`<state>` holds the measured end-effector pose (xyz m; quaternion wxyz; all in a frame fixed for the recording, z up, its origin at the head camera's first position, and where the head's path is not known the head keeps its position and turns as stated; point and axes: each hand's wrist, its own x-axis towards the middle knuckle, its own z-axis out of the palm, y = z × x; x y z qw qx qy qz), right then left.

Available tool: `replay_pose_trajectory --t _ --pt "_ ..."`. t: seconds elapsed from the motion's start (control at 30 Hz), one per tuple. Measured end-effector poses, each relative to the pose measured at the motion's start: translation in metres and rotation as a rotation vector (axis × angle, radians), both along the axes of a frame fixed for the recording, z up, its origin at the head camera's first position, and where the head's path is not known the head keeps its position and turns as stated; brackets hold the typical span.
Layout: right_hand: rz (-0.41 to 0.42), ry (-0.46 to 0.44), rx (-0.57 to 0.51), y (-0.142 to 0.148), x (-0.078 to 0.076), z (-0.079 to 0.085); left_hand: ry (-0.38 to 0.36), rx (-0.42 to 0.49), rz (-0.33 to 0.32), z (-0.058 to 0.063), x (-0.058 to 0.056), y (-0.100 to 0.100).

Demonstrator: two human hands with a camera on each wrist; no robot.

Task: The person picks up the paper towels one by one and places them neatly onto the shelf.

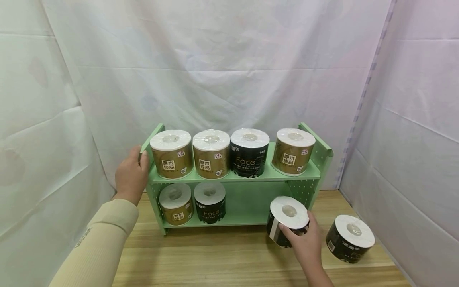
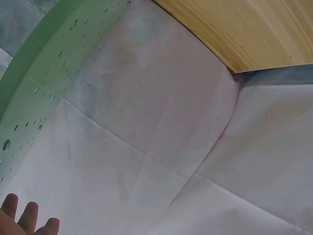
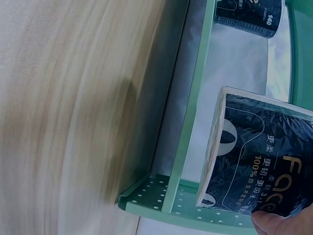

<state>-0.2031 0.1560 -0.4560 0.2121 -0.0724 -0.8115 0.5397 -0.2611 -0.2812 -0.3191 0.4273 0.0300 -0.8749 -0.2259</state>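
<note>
My right hand (image 1: 306, 241) grips a black-wrapped toilet paper roll (image 1: 288, 211) by its side, thumb in front. The roll tilts slightly and overlaps the right front of the lower shelf; the right wrist view shows its "Face" print. At the left, my left hand (image 1: 132, 173) holds the edge of the green rack's side panel (image 1: 152, 137) between thumb and fingers. Three of its fingertips (image 2: 30, 215) show outside the perforated panel in the left wrist view. On the lower shelf stand a brown roll (image 1: 175, 204) and a black roll (image 1: 209, 202), side by side at the left.
The top shelf bears two brown rolls (image 1: 171, 154) (image 1: 211, 154), a black roll (image 1: 250, 153) and, past a gap, another brown roll (image 1: 293, 152). One more black roll (image 1: 350, 239) stands on the wooden table (image 1: 201, 259) at right. White cloth (image 1: 229, 71) hangs behind and beside.
</note>
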Motion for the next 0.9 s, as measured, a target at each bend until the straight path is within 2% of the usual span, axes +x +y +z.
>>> replay_pose_trajectory --t 0.47,0.9 --pt "-0.019 -0.001 0.012 -0.011 -0.012 -0.002 0.002 0.001 -0.001 -0.001 -0.001 0.000" --pt "0.004 -0.025 0.015 -0.028 -0.017 0.001 -0.001 -0.006 0.004 -0.002 -0.003 -0.001"
